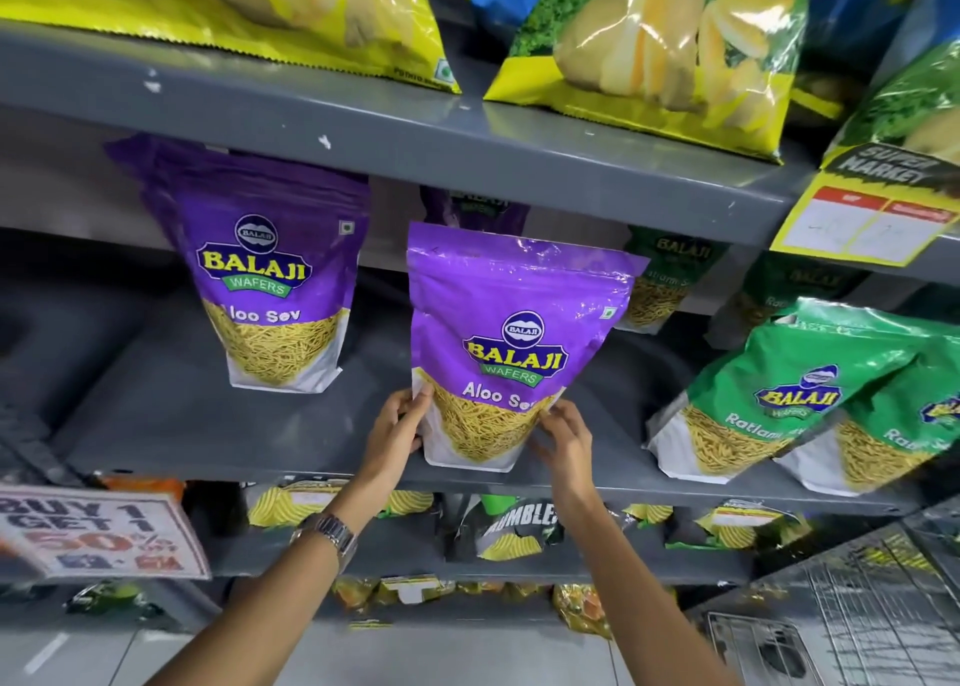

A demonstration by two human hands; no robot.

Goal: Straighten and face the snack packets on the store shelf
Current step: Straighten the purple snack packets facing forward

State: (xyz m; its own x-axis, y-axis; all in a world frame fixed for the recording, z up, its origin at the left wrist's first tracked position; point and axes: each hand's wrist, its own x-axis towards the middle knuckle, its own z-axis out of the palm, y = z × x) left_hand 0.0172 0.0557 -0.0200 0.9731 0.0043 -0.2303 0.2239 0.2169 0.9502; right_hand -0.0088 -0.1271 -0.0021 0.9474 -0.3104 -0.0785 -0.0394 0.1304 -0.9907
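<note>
Head view: front Aloo Sev pouch point(511, 342) stands upright at the grey shelf's front edge point(332, 470), label facing out. Left hand point(397, 428) and right hand point(563, 438) have their fingers clamped on its lower corners. Left of this pouch stands a second Aloo Sev pouch point(267, 280); right of it, green Ratlami Sev pouches point(789, 394) lean.

purple packet point(511, 342) "Balaji Wafers Aloo Sev"

Grey metal shelving point(395, 129) stands over a pale tiled floor point(426, 654).
</note>
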